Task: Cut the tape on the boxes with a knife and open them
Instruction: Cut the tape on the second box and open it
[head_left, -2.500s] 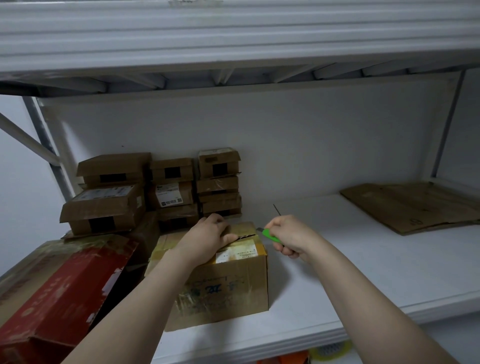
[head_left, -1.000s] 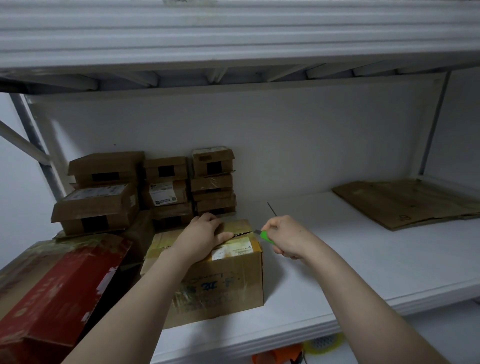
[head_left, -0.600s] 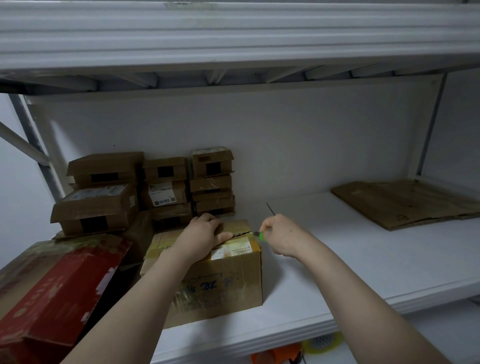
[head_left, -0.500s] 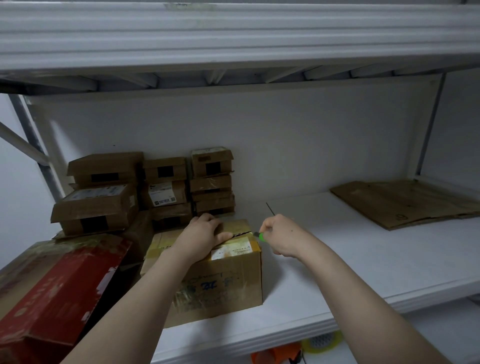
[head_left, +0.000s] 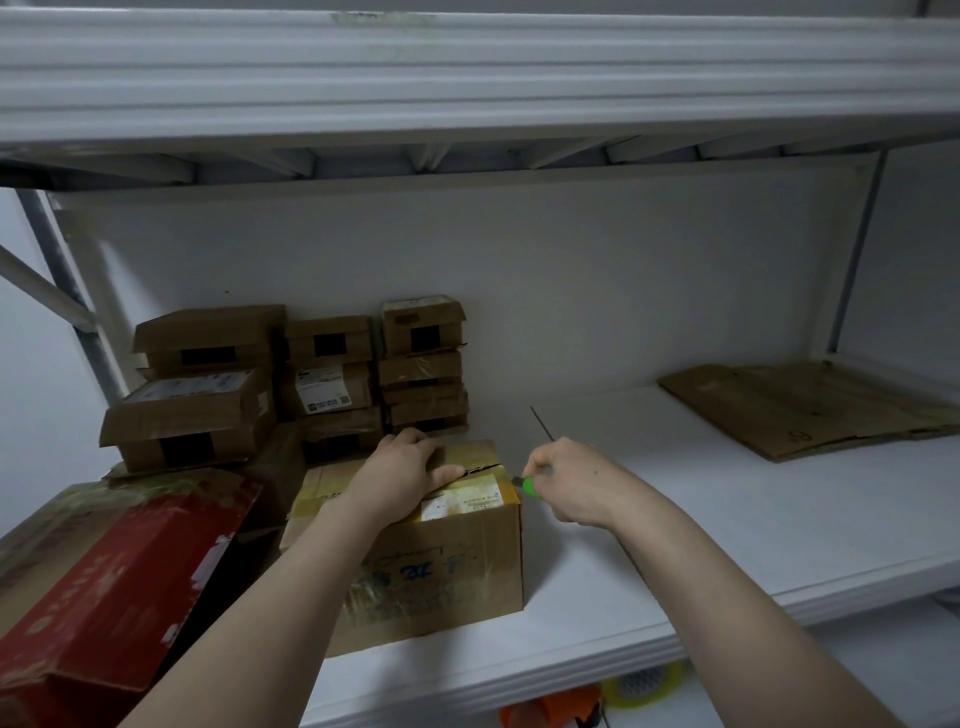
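Left hand presses flat on the box; right hand grips a green knife at its slit top. Blue writing unreadable.

The right hand covers most of the knife.

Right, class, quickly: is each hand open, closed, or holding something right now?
Left hand: open, pressing down on top of the cardboard box.
Right hand: closed round the green knife, blade end at the box's top edge.
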